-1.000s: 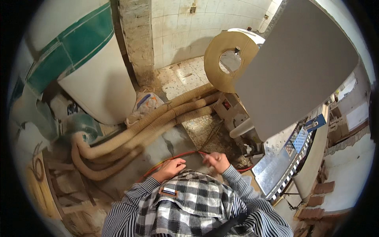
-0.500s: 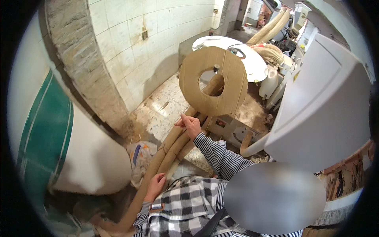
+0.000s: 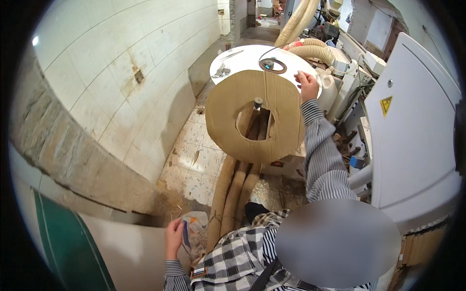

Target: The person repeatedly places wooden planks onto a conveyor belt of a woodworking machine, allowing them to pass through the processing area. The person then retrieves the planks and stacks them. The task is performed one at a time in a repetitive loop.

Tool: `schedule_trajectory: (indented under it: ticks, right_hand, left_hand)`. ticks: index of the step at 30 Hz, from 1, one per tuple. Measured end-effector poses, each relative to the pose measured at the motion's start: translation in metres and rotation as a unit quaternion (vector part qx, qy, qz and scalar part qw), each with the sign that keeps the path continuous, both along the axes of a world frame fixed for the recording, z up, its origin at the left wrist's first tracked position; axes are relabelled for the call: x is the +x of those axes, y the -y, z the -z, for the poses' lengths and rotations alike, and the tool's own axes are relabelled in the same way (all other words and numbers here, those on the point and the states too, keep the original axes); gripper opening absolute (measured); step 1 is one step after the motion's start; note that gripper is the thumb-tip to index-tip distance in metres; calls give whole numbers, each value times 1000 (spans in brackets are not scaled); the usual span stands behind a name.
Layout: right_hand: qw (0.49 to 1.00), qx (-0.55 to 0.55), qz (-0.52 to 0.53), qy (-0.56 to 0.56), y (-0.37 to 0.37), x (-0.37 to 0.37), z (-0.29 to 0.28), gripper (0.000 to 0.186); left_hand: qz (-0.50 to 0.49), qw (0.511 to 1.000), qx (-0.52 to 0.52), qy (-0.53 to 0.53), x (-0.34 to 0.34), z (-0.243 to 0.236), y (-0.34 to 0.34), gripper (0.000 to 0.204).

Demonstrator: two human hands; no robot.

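My right hand is raised in front of me, over the right edge of a white round tabletop. Its fingers are curled together; whatever is in them, if anything, cannot be made out. A brown cardboard ring with a hole cut in its middle stands just left of that forearm, overlapping the near side of the tabletop. My left hand hangs low at the left, fingers curled in, beside a clear plastic bag with blue and orange in it. No object shows clearly in that hand.
Several ribbed tan hoses run along the floor under the cardboard. On the tabletop lie a dark ring and small metal pieces. A grey machine cover stands at right, a tiled wall and a green-and-white panel at left.
My right hand has moved forward and right, from in front of the cardboard to beyond its right side. My left hand has swung forward and left. The view has come nearer to the tabletop.
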State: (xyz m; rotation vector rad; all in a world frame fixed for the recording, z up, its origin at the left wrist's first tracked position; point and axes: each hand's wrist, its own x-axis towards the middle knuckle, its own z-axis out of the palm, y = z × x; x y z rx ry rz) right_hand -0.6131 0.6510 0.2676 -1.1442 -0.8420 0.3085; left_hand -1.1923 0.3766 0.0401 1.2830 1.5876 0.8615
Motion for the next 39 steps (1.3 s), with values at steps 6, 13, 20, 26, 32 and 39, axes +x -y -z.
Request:
schedule_trajectory:
  ticks: [6, 13, 20, 26, 32, 39]
  right_hand:
    - [981, -147, -43, 122, -106, 99, 25, 26]
    - [927, -297, -73, 217, -206, 162, 77, 27]
    - [879, -345, -95, 317, -295, 167, 99, 35]
    - [833, -308, -37, 458, -341, 137, 105, 33]
    - [829, -245, 9, 502, -355, 129, 120, 18]
    - [882, -58, 76, 461, -328, 173, 73, 18]
  left_hand:
    - [5, 992, 111, -65, 42, -93, -232, 32]
    - [258, 877, 366, -176, 264, -205, -534, 29]
    - [496, 737, 323, -325, 469, -183, -669, 45]
    - [516, 688, 333, -388, 530, -126, -709, 52]
    - [488, 673, 368, -417, 536, -112, -716, 55]
    - [294, 841, 298, -344, 493, -149, -753, 49]
